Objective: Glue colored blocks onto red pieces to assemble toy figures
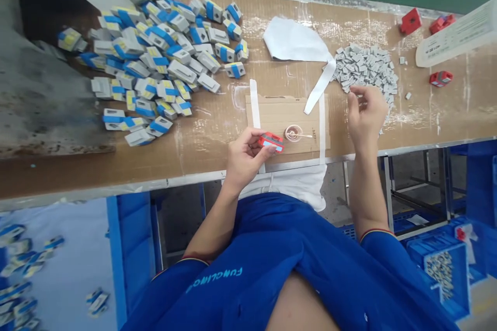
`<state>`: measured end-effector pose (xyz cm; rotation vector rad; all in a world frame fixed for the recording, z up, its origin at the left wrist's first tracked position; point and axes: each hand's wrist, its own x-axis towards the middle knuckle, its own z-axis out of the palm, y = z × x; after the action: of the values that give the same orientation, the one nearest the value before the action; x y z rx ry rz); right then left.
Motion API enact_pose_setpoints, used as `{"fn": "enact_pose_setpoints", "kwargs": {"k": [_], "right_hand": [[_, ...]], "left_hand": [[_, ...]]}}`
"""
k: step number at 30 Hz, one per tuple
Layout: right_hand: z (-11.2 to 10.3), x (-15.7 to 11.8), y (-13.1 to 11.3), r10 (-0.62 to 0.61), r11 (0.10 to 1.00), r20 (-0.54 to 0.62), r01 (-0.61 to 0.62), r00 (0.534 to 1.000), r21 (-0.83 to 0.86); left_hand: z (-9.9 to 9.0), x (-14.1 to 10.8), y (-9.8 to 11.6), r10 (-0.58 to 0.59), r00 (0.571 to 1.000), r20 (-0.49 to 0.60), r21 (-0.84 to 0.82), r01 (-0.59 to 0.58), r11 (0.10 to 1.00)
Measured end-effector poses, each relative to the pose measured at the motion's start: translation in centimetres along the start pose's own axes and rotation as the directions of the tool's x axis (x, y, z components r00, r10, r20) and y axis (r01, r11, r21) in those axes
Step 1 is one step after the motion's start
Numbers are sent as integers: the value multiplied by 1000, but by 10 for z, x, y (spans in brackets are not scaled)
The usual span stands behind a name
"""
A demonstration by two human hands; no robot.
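From my remote view, the person's left hand [244, 158] is clenched on a small red block [271, 141], pinching it between thumb and fingers just above the near edge of a cardboard sheet [272, 116]. The block's long axis runs roughly across the frame, dipping slightly toward the right, and its narrow end points right, toward a copper coil [293, 133] lying on the cardboard. A pale blue-and-white face on the block tilts up toward the camera. The block and the coil are near each other but not touching, and a thin metal pin [305, 135] extends right from the coil.

The right hand [367, 114] is raised, half-curled, just beside the lower edge of a heap of small grey pieces [365, 70]. Its fingertips [355, 92] are drawn together, but I cannot tell whether they hold a piece.

White strips [253, 103] lie along the cardboard's left and right sides, and a white cloth [293, 41] lies above it. A large pile of grey housings with blue and yellow bands [155, 62] spreads across the upper left of the wooden bench [202, 158]. Three more red blocks [410, 20] sit toward the upper right, beside a white carton [458, 33]. Below the bench at lower right, a blue crate [438, 269] holds small parts.
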<state>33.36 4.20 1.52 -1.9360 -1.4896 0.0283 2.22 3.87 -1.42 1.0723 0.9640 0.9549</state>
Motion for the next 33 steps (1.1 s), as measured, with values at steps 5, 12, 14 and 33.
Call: {"fn": "enact_pose_setpoints", "kwargs": {"k": [5,12,14,33], "right_hand": [[9,42,39,63,979,221,-17,973,-204],[2,49,34,12,986,314,41,949,-159],[-5,41,29,-15,997,335,40,942,-68],[-18,-24,22,-84,995,124,77,989,62]], "left_hand": [[-1,0,0,-1,1000,9,-11,1,1000],[-1,-1,-2,19,1000,19,-7,-19,1000],[-1,-1,-2,30,999,18,-12,-30,999],[-1,-2,2,80,997,15,16,-80,997]]}}
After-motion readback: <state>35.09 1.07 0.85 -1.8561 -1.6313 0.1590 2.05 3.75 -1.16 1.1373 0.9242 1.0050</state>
